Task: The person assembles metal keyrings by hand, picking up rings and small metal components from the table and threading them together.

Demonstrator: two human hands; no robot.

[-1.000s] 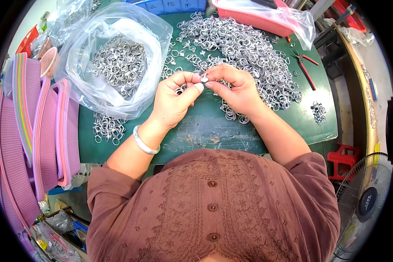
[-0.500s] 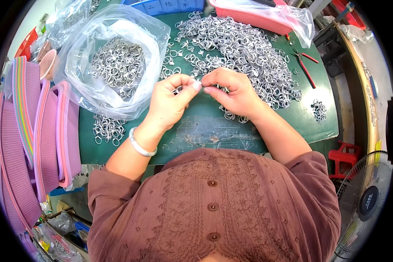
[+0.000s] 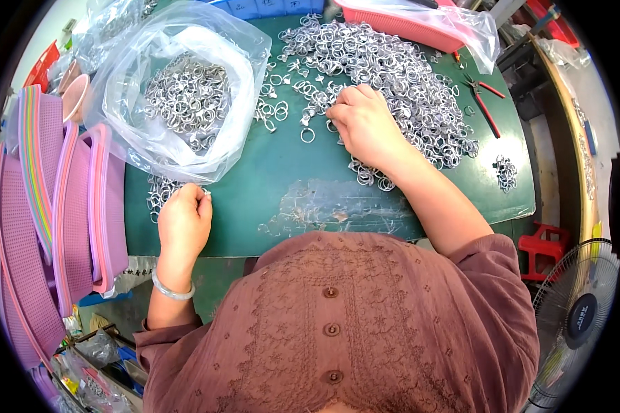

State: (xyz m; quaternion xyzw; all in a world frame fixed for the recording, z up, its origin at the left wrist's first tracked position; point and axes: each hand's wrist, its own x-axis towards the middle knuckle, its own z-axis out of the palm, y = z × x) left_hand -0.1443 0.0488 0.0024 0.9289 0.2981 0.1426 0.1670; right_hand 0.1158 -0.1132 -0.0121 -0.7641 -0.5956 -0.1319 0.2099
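Observation:
My left hand (image 3: 186,220) is closed, fingers curled and thumb pressed against them. It rests over a small pile of silver-coloured metal rings (image 3: 160,189) at the table's near left; whatever is in its fingers is hidden. My right hand (image 3: 368,129) reaches to the left edge of a large heap of similar rings (image 3: 399,62). Its fingers are bent together among the rings, and the tips are partly covered. One loose ring (image 3: 307,135) lies just left of it. Between the hands and farther back, a clear plastic bag (image 3: 120,103) stands open with many rings (image 3: 189,100) inside.
Red-handled pliers (image 3: 483,103) and a small ring cluster (image 3: 505,173) lie on the green table (image 3: 255,213) at right. A pink basket (image 3: 393,27) and blue bin (image 3: 255,8) stand at the back. Stacked purple baskets (image 3: 72,206) crowd the left; a fan (image 3: 579,316) stands right.
My hands were together at mid-table, pinching a small piece. The left has moved left and nearer to the small pile; the right has shifted slightly right to the heap's edge.

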